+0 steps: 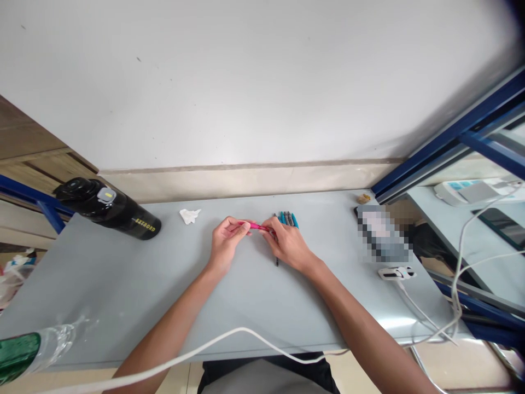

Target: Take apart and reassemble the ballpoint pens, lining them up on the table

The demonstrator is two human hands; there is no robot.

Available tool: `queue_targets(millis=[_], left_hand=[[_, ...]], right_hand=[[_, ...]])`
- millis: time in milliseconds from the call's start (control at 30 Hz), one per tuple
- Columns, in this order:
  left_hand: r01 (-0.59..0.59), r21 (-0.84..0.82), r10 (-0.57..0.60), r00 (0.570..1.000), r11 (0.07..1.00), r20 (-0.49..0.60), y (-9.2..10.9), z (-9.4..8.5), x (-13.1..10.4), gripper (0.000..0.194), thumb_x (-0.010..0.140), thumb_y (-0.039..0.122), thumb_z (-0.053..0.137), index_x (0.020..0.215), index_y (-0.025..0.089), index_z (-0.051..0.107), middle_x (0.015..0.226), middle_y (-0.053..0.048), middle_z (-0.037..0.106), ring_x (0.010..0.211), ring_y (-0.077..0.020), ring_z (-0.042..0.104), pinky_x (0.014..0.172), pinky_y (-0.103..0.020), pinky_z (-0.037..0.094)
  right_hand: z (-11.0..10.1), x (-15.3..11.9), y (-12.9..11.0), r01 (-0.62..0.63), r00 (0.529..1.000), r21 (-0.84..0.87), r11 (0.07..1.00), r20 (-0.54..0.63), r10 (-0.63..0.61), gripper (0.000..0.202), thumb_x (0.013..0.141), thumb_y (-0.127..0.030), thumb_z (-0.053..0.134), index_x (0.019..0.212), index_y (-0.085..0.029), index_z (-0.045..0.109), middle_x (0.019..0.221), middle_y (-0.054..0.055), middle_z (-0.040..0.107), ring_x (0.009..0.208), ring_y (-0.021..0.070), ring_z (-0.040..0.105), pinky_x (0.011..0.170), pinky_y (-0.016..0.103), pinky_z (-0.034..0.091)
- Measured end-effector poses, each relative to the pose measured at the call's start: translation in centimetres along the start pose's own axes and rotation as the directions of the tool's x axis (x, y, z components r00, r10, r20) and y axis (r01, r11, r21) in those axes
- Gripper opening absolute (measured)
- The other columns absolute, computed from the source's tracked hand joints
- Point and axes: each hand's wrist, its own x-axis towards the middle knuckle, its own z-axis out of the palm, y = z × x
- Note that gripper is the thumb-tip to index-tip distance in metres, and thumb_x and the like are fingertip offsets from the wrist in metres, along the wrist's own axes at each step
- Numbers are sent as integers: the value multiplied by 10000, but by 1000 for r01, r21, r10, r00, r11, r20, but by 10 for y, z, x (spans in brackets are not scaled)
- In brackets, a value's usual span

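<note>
A slim pink pen [255,225] is held level between my two hands, a little above the grey table [172,279]. My left hand [227,238] pinches its left end between thumb and fingers. At its right end, my right hand [285,241] closes its fingertips on the pen; part of that end is hidden by the fingers. Several blue and dark pens [289,219] lie side by side just behind my right hand, which covers their lower parts. The tip of a dark pen [277,262] shows below that hand.
A black bottle [123,216] lies slanted at the left, with a crumpled tissue [189,216] near it. Rightward are a blurred-out phone-like object [383,232] and a white plug [397,273]. A white cable [241,330] crosses in front. A clear green-labelled bottle [24,353] is at lower left.
</note>
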Motion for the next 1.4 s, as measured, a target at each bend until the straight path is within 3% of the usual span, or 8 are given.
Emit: queue_targets(millis=[167,333,500,600,900,1067,1267,1400], left_hand=[[-3,0,3,1000,1000,-31,-1,-1,1,295,886,416,886,891,186,701,1065,-112,827,1044,-259,769,915,-403,582],[15,7,-15,999,1000,-31,-3,0,1,309,880,426,890,874,188,693,1082,-111,828,1045,-252,768,923,-395,585],[8,-5,-8,999,1000,-48,-3,1,1,325,865,435,902,868,189,691,1039,-98,824,1013,-239,763,922,-392,584],[2,0,-2,999,1000,-42,-3,0,1,304,881,424,890,876,190,695,1059,-105,826,1040,-247,768,925,-396,586],[-12,-13,12,1000,1000,-15,-5,-1,0,268,887,381,889,939,193,704,1126,-124,826,1111,-262,765,968,-415,583],[-33,-25,32,999,999,-22,-6,-1,1,266,895,370,883,917,198,681,1102,-114,822,1095,-250,765,964,-401,585],[-49,9,48,995,999,85,3,0,1,325,882,379,895,1136,228,761,1222,-116,810,1198,-268,750,1112,-448,546],[-34,55,32,999,998,37,3,-2,3,261,888,417,881,1004,199,795,1118,-134,834,1095,-286,782,976,-440,604]], right_hand=[[-2,3,-5,83,996,-3,997,20,-83,268,1187,-320,373,1260,-227,613,1045,95,738,838,237,667,697,338,422],[1,0,-2,26,1000,-21,999,-9,-26,135,1148,-276,469,1128,-215,587,948,77,724,726,222,624,638,329,403],[-1,1,-6,59,998,-43,997,-7,-59,229,1175,-328,430,1295,-222,594,1085,99,750,839,235,683,675,333,439],[-1,3,-6,109,994,-43,993,-7,-109,289,1189,-303,357,1284,-232,621,1025,93,723,872,240,680,700,337,458],[0,2,-1,74,995,-17,997,-63,-75,182,1164,-303,462,1133,-224,623,934,67,701,784,218,649,653,326,443],[0,2,-3,80,993,-17,997,-84,-81,170,1165,-306,473,1177,-234,627,975,67,724,797,212,662,647,316,428],[0,0,2,62,997,83,995,-47,-58,191,1157,-295,469,1232,-236,634,995,66,747,792,211,678,699,327,484],[1,0,3,82,996,64,995,-42,-80,220,1159,-309,468,1251,-239,654,1008,71,750,794,213,679,699,338,494]])
